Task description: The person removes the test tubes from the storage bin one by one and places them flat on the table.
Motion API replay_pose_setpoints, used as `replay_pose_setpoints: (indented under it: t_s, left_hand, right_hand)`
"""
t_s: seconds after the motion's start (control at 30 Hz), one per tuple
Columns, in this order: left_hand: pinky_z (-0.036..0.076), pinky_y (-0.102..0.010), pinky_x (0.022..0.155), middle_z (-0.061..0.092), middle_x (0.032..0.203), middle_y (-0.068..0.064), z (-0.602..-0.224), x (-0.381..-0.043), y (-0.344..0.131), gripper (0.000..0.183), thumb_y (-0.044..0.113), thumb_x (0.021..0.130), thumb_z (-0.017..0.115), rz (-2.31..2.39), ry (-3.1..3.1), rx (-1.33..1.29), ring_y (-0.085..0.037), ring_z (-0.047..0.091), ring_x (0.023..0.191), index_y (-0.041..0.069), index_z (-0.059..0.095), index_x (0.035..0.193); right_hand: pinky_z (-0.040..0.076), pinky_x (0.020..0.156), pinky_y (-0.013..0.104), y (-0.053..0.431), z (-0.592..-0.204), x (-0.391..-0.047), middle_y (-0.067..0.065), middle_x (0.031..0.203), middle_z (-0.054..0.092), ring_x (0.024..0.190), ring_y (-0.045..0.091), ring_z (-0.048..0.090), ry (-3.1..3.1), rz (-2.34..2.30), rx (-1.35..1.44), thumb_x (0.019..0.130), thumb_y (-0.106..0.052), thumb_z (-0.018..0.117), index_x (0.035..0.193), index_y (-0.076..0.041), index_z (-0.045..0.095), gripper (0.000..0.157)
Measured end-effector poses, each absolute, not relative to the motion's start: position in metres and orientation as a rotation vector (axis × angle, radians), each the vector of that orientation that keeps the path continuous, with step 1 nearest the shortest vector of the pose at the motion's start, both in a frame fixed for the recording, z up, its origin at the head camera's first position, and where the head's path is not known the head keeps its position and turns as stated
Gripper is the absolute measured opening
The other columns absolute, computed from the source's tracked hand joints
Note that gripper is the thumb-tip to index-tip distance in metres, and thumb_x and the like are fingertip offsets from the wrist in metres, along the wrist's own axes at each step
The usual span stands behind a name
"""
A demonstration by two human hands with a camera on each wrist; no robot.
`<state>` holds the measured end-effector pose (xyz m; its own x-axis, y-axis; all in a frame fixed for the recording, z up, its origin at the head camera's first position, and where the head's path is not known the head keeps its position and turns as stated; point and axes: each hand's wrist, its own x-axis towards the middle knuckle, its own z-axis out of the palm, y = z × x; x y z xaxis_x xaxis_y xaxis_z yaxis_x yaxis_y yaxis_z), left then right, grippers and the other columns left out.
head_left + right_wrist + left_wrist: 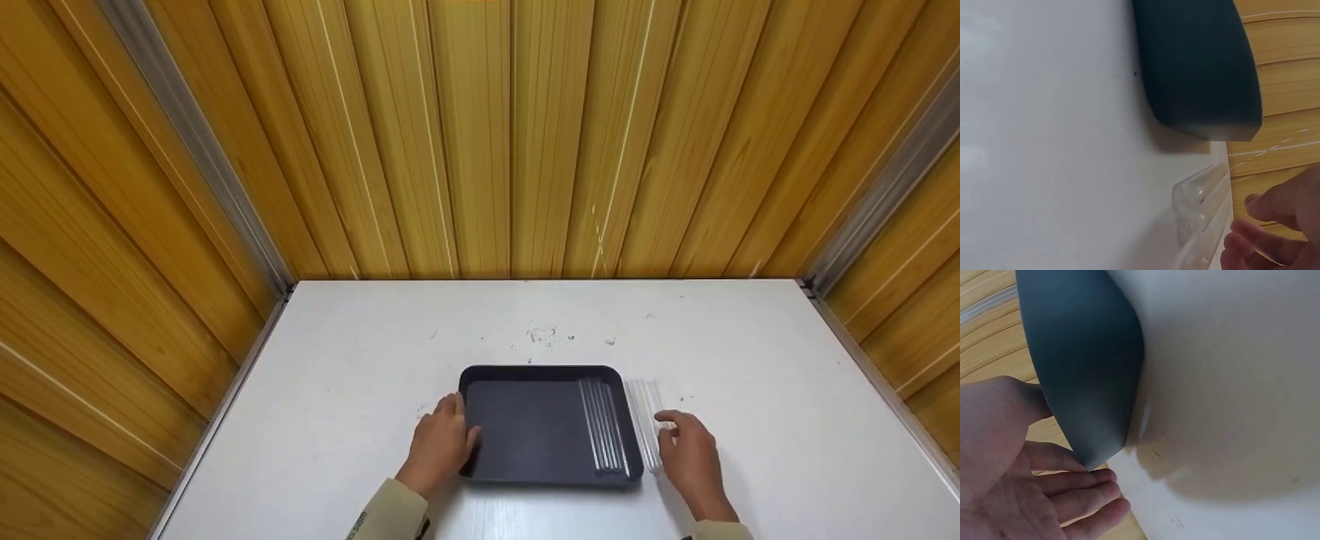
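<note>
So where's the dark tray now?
In the head view, the dark tray sits on the white table, between the left hand at its left rim and the loose clear tubes along its right side.

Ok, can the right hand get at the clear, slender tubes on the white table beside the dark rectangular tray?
Probably yes: the bare right hand is close beside those clear tubes, seems to hold nothing, and nothing visible lies between. The dark rectangular tray stands on their other side, not in the way.

Wood-patterned panels [472, 150] rise behind the white worktop [375, 330], grey strips [201, 150] meet its far corners, and dark scuffs [541, 336] lie toward its far edge.
</note>
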<state>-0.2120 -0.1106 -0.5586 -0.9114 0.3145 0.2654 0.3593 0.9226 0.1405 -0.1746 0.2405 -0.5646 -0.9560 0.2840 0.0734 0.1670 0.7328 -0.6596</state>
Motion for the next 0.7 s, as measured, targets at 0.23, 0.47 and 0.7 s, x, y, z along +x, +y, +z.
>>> replay_pose_setpoints:
  t_s: [0.23, 0.47, 0.7]
  left_hand:
    - [0.056, -0.042, 0.071, 0.063, 0.114, -0.021, -0.558, -0.210, -0.110, 0.060, 0.030, 0.089, 0.070, -0.288, -2.854, -0.508, -0.031, 0.068, 0.085, -0.013, 0.053, 0.127]
    - [0.056, -0.043, 0.073, 0.063, 0.116, -0.022, -0.556, -0.211, -0.112, 0.059, 0.028, 0.088, 0.070, -0.312, -2.842, -0.522, -0.032, 0.068, 0.091, -0.014, 0.054, 0.126]
    - [0.056, -0.044, 0.072, 0.062, 0.116, -0.023, -0.558, -0.211, -0.115, 0.059, 0.028, 0.088, 0.070, -0.339, -2.847, -0.533, -0.033, 0.068, 0.089, -0.014, 0.054, 0.127]
  right_hand:
    - [0.050, 0.077, 0.045, 0.229, -0.557, -0.173, 0.022, 0.117, 0.063, 0.099, 0.033, 0.063, -2.735, 1.035, -0.358, 0.091, -0.001, 0.055, 0.115, 0.002, 0.064, 0.026]
    - [0.049, 0.074, 0.038, 0.218, -0.548, -0.171, 0.018, 0.117, 0.064, 0.100, 0.029, 0.062, -2.721, 1.065, -0.343, 0.093, -0.004, 0.056, 0.118, -0.001, 0.064, 0.026]
    - [0.048, 0.072, 0.034, 0.210, -0.546, -0.171, 0.016, 0.114, 0.066, 0.097, 0.027, 0.063, -2.683, 1.061, -0.309, 0.092, -0.004, 0.058, 0.116, -0.001, 0.065, 0.025]
